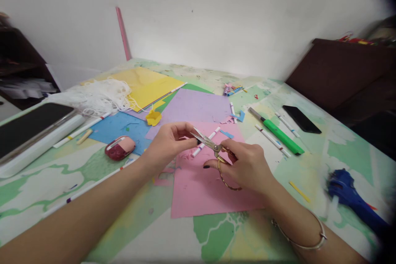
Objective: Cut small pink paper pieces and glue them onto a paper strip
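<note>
Over the pink paper [201,189], my right hand [247,165] grips the scissors [208,143] by their gold handles, with the blades pointing up and left. My left hand [173,140] has its thumb and fingers pinched together at the blade tips; what it pinches is too small to make out. A white marker [206,142] lies on the pink paper behind the blades. Just behind my left hand sits a yellow paper flower [154,117], near the purple paper [198,105] and the blue paper [108,128].
White string [102,95] and yellow sheets [148,82] lie at the back left. A maroon case [120,147] is left of my hands. To the right are a green cutter [281,135], a black phone [301,119] and a blue glue gun [352,196].
</note>
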`<state>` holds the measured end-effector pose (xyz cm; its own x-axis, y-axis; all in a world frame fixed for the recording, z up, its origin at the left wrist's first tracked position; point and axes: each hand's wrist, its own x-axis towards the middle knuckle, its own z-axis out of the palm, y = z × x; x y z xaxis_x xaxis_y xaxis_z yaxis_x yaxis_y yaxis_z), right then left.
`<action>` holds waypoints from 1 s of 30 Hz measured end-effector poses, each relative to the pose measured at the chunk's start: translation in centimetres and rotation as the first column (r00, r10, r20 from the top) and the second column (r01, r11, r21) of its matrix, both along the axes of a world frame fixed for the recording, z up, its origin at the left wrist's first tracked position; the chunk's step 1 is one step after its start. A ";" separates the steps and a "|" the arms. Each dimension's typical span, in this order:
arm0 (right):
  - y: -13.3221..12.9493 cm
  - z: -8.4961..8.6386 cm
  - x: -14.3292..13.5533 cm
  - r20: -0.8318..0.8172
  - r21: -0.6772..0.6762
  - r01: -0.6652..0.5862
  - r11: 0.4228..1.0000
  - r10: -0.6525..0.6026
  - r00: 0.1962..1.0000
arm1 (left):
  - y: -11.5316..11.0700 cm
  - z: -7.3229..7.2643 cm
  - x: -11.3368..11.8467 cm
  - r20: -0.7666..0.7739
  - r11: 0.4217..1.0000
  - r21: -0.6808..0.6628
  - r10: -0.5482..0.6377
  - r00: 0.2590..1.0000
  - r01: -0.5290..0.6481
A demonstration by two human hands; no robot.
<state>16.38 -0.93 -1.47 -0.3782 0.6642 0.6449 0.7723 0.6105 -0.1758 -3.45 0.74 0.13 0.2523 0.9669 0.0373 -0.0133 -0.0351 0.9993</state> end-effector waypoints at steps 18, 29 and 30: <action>-0.1 0.3 -0.1 -0.001 0.004 -0.017 1.000 0.017 1.000 | 0.2 0.0 -0.1 0.089 0.999 0.014 0.040 0.995 -0.041; 0.0 0.1 0.0 0.002 -0.003 -0.020 1.000 0.020 1.000 | 0.3 -0.1 -0.1 0.079 0.998 0.038 0.042 0.996 -0.045; 0.0 0.1 0.1 0.002 -0.009 -0.019 1.000 0.019 1.000 | 0.3 -0.1 -0.1 0.078 0.998 0.038 0.042 0.996 -0.045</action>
